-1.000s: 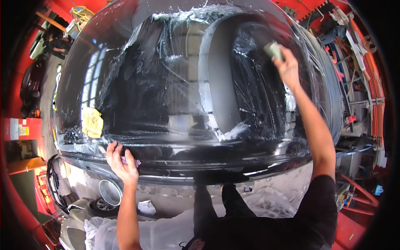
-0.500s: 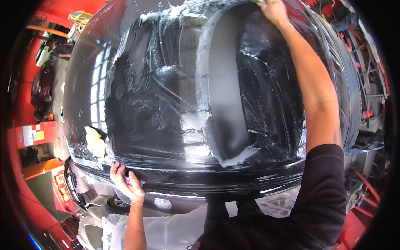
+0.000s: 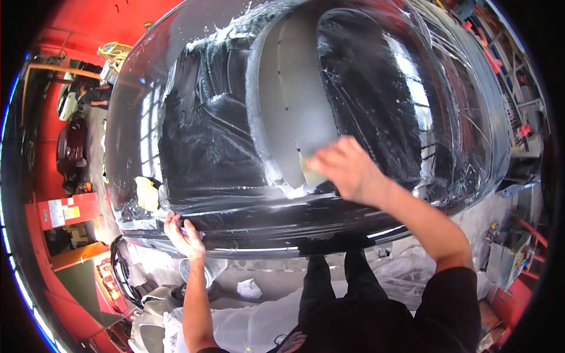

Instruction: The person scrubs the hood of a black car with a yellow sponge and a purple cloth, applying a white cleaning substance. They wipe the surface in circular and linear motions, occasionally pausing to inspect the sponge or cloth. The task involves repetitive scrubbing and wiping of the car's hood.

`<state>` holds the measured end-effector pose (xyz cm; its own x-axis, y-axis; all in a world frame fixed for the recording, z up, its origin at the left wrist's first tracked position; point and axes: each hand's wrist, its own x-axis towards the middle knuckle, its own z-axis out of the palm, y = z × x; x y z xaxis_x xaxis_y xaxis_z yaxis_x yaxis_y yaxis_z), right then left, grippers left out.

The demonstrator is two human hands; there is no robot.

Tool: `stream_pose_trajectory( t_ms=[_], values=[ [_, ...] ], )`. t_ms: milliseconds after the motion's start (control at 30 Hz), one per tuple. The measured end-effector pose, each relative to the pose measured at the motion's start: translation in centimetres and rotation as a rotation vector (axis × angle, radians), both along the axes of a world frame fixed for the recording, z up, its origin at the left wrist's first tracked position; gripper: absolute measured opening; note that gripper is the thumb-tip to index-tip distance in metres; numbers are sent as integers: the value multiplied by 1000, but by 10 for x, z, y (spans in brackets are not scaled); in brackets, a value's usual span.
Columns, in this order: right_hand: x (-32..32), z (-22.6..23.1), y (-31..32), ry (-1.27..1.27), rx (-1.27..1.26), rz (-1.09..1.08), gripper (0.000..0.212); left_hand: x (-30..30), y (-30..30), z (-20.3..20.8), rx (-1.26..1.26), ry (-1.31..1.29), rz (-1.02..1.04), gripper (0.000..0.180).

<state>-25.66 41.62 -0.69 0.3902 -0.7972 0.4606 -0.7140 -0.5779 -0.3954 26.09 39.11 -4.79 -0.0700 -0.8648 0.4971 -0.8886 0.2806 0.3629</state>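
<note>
A glossy black car panel [image 3: 206, 132] curves away in front of me, wet and streaked with white suds or slurry. My right hand [image 3: 347, 167] is closed on a flat, pale yellow-green scraper [image 3: 312, 175], its edge on the panel at the near end of a wiped, matte grey band [image 3: 291, 88]. White slurry [image 3: 291, 189] collects along that end. At the panel's near left edge, my left hand [image 3: 185, 235] rests with curled fingers round something small and purplish that I cannot make out. A crumpled yellow cloth or sponge [image 3: 148, 193] lies just beyond it.
Below the panel's near edge are a bucket [image 3: 197, 272], a white crumpled piece [image 3: 249, 288] and plastic sheeting [image 3: 247, 323]. Red shelving [image 3: 67, 210] and a dark red car [image 3: 72, 147] stand left. Another person [image 3: 97, 95] is far left; racks [image 3: 521, 88] line the right.
My right hand has come from the panel's far side to near its front edge with the scraper. The matte grey band now reaches farther left. My left hand stays at the panel's edge.
</note>
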Motion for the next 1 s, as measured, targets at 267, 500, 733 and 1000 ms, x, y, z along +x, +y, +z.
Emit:
stream_pose_trajectory(
  t_ms=[267, 500, 733, 1000],
  values=[
    [-47, 25, 6, -76, 40, 189, 37, -4, 4, 4, 24, 27, 28, 32],
    [-239, -37, -253, 101, -221, -874, 44, -15, -7, 10, 56, -9, -7, 37],
    [-230, -41, -412, 325, -44, -1148, 37, -8, 3, 15, 50, -22, -5, 37],
    [-78, -41, -420, 186, -358, -559, 43, -10, -1, 20, 64, -27, -8, 36]
  ],
)
